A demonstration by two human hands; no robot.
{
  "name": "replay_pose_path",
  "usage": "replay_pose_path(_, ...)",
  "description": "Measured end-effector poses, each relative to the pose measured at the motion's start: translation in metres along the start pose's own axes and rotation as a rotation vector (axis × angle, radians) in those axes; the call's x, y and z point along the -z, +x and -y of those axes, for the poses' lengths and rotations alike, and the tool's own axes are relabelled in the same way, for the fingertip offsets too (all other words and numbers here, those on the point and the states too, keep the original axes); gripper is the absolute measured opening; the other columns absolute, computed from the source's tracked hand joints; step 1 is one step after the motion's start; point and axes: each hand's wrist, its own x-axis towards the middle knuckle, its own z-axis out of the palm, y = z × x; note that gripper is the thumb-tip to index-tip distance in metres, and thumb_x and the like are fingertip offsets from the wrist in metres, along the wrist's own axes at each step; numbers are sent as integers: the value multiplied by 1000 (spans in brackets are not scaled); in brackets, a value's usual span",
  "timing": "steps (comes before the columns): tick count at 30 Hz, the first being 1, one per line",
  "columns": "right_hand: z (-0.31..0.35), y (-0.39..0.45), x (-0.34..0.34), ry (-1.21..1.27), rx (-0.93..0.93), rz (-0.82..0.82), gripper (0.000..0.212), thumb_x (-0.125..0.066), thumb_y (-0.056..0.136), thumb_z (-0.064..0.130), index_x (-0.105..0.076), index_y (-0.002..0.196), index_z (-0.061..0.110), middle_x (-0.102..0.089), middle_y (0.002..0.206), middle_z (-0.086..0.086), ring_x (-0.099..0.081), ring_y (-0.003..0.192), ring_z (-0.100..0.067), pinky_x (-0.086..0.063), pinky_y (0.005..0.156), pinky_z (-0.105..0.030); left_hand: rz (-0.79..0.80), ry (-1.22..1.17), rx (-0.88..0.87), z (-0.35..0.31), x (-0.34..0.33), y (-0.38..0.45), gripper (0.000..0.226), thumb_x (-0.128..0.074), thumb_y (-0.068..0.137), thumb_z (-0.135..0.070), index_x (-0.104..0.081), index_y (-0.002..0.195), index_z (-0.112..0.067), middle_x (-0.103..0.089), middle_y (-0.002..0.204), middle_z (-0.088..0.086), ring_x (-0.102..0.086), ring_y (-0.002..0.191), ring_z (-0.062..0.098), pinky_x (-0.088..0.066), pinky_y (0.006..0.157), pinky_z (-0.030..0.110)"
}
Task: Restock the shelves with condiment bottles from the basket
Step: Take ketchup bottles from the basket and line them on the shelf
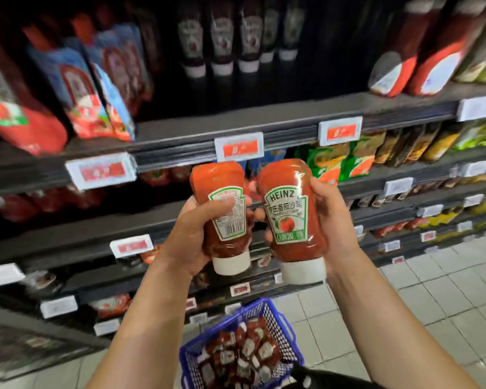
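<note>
Both hands, the left hand (191,237) and the right hand (331,220), each grip 1 upright ketchup bottle (222,217) (291,217), cap down, side by side, below and in front of the open shelf (208,127), above the blue basket (281,318) holding more bottles.

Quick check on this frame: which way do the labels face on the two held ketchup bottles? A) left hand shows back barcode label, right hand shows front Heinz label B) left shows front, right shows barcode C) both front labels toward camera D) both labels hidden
A: the red squeeze ketchup bottle in the left hand shows a barcode panel, while the red squeeze ketchup bottle in the right hand shows the Heinz tomato front label.
</note>
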Motion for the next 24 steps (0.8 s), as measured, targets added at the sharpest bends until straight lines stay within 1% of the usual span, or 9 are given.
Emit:
replay_pose_path(2,19,10,-3,-30,47,-21,68,-72,75,50,-70,121,1,-71,105,-17,-70,86,-27,-58,68,-36,77,41,-25,-17,-9,14,58,-87,65,-34,-69,109,0,-69,99,23,-69,85,34,-55,81,45)
replay_pose_path(4,40,21,-5,-70,117,-62,57,-74,71,48,-77,106,3,-73,94,-16,-70,78,-27,-58,66,-35,107,65,-53,-32,-18,32,50,-84,71,-31,-71,109,-1,-71,100,20,-71,85,31,-58,79,42)
replay_pose_path(6,65,30,-4,-92,182,-69,46,-61,79,45,-80,95,6,-74,88,-14,-71,74,-24,-58,63,-32,76,108,-107,-45,-26,52,40,-78,75,-26,-74,109,-4,-72,102,20,-71,86,31,-59,78,42)
replay_pose_path(10,123,57,2,-149,180,90,79,-54,82,46,-52,138,-10,-60,119,-24,-62,83,-29,-56,65,-35,-31,238,-242,-71,-44,91,31,-74,76,-29,-77,103,-13,-73,105,18,-71,87,29,-59,79,42)
replay_pose_path(13,165,81,2,-216,231,192,85,-62,77,44,-46,141,-10,-63,123,-19,-61,82,-26,-54,63,-32,-126,294,-345,-92,-59,118,29,-73,74,-28,-79,98,-12,-73,102,17,-72,85,27,-60,78,39)
replay_pose_path(15,185,99,2,-278,266,189,77,-70,72,46,-57,128,-5,-65,116,-20,-62,78,-26,-53,62,-31,-189,319,-380,-103,-66,134,29,-74,73,-26,-78,96,-9,-74,98,17,-73,82,26,-61,74,37)
replay_pose_path(18,204,128,2,-415,278,26,46,-68,75,43,-67,101,5,-67,88,-22,-61,64,-31,-53,59,-31,-304,342,-355,-115,-69,153,22,-73,73,-24,-80,87,-9,-76,92,18,-74,77,25,-62,70,36)
replay_pose_path(22,211,155,10,-601,341,-43,4,-76,71,25,-78,73,23,-70,73,-11,-67,57,-25,-58,57,-33,-385,347,-328,-121,-65,175,7,-74,70,-16,-80,73,-13,-75,81,11,-73,71,20,-60,70,32)
replay_pose_path(24,210,164,13,-626,320,-80,11,-73,68,21,-79,64,30,-72,66,-3,-70,55,-18,-59,58,-31,-380,361,-337,-119,-59,185,24,-64,82,-9,-79,65,-15,-75,74,5,-72,67,16,-59,73,33)
